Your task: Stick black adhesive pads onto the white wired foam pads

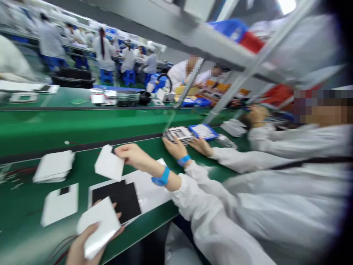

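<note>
My left hand [82,244], low in the view, is closed around a white square panel [99,226], thumb on top and fingertips showing beyond its far edge. Wearing a blue wrist strap [162,177], my right hand [134,155] pinches a thin white sheet [109,163] by its upper right corner, above the bench. Black sheets [118,198] lie partly under my left hand, on white backing paper [153,187]. Left of them rests a single white panel [62,206] with a small black rectangle. Farther back sits a stack of white panels [53,166].
The green bench [16,206] holds loose wires at left. On my right a co-worker's hands [176,149] touch a stack of black-and-white frames [180,134], beside a blue tray [203,131]. Slanted metal posts [234,88] carry an overhead shelf. A green raised strip [82,123] runs behind.
</note>
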Available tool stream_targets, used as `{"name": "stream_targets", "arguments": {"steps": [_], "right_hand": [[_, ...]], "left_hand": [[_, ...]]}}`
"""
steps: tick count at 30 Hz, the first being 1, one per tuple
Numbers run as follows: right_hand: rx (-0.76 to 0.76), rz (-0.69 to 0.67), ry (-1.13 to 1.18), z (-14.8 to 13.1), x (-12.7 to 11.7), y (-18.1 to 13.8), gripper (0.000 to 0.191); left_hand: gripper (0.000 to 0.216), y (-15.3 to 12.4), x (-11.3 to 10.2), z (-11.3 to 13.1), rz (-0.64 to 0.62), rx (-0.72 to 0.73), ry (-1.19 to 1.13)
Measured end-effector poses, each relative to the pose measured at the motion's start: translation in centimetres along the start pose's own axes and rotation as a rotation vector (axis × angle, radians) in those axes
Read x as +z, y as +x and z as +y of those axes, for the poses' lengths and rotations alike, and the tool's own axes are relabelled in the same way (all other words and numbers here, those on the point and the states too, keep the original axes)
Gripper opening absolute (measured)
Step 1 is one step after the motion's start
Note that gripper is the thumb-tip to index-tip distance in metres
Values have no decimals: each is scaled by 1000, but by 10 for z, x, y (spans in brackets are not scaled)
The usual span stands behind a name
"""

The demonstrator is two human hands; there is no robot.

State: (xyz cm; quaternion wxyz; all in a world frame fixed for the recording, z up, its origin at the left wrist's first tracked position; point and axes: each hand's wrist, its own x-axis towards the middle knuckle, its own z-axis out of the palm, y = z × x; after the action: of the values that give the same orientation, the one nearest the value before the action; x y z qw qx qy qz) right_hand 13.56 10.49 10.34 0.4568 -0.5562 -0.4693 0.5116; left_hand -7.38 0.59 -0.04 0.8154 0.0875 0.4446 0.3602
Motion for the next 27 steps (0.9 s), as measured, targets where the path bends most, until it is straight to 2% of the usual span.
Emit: {"name": "stream_targets", "arguments": {"steps": [3,7,10,13,18,22,25,27], "right_hand": [[-99,-43,-43,4,27,41,12],[-167,-157,-140,30,88,85,14],[-191,-208,-253,50,129,90,14],[-214,-235,-393,66,150,81,13],[-324,-225,-645,79,157,66,14],[-435,-236,-795,71,153,62,8],[-476,-232,-858,50,133,56,15],[-476,-208,-879,36,104,45,16]], "left_hand": [[84,-11,3,10,-126,33,-57],[80,-5,-2,7,-246,57,-167],[77,2,-10,2,-324,63,-224],[78,6,-14,1,-359,55,-257],[77,7,-13,3,-375,60,-263],[74,5,-11,5,-338,61,-247],[75,2,-9,6,-295,52,-233],[77,-2,-9,8,-274,46,-231]]}}
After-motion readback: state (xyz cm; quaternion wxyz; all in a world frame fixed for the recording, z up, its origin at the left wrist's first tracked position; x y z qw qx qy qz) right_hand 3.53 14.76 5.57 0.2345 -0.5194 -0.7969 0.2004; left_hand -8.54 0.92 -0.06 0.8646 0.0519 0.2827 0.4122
